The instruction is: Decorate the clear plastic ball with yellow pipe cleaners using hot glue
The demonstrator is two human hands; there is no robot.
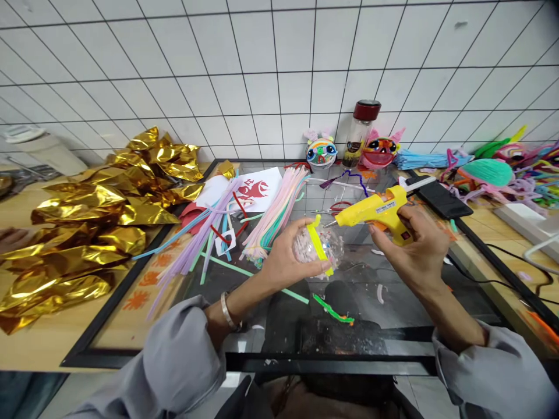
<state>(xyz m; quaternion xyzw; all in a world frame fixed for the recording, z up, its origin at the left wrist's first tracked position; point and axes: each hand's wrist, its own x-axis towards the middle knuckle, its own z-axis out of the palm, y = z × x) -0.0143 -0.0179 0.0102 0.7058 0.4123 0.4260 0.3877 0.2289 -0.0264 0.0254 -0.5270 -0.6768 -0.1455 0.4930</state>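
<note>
My left hand (286,253) grips a clear plastic ball (334,247) with pale bits inside, above the glass tabletop. Across the ball runs a yellow pipe cleaner strip (318,241). In my right hand (417,250) is a yellow hot glue gun (371,210), a white glue stick (421,185) jutting from its rear. The gun's metal nozzle points left, close to the upper right of the ball; whether it touches cannot be made out. Below the ball, a short green pipe cleaner piece (333,310) lies on the glass.
Pipe cleaner bundles (279,212) and gold foil (117,203) lie left. Two decorated face balls (321,152) flank a red-capped bottle (361,131) by the tiled wall. A black phone (441,198), a cable (484,282) and a turquoise-topped craft (487,173) are right.
</note>
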